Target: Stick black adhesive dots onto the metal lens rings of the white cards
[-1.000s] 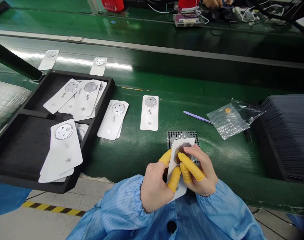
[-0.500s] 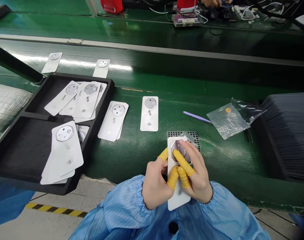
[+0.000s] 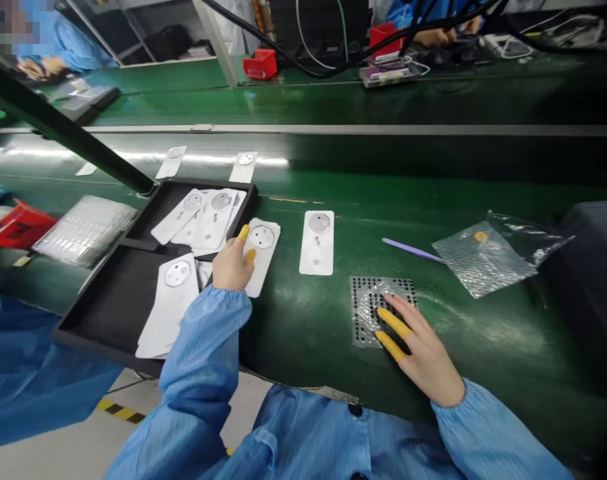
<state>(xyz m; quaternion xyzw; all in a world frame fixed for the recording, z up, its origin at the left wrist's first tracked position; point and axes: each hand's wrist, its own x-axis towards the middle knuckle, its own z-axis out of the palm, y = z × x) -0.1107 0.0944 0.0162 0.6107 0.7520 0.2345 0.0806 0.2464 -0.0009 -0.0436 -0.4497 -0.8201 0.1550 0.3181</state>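
Observation:
My left hand [image 3: 234, 262], with yellow finger cots, is at the left edge of a small pile of white cards [image 3: 262, 263] beside the black tray. Its thumb lies on the top card and another finger is at that card's edge, so it appears to grip it. The card bears a silver octagonal disc with holes. My right hand [image 3: 418, 343] is open, fingers spread over a clear sheet [image 3: 362, 303] carrying rows of small black dots. Its fingertips are at or just above the sheet; contact is unclear. Another white card [image 3: 316, 257] lies between the hands.
The black tray [image 3: 103, 297] on the left holds several overlapping white cards. Purple tweezers [image 3: 410, 249] and a bubble-wrap bag [image 3: 478, 260] lie to the right. A green post [image 3: 83, 137] slants beside the tray. Other people's hands [image 3: 436, 37] show at the back.
My hands have separated. The left carried the white card over to the pile by the tray; the right moved onto the dotted sheet. The view has shifted, showing more on the left.

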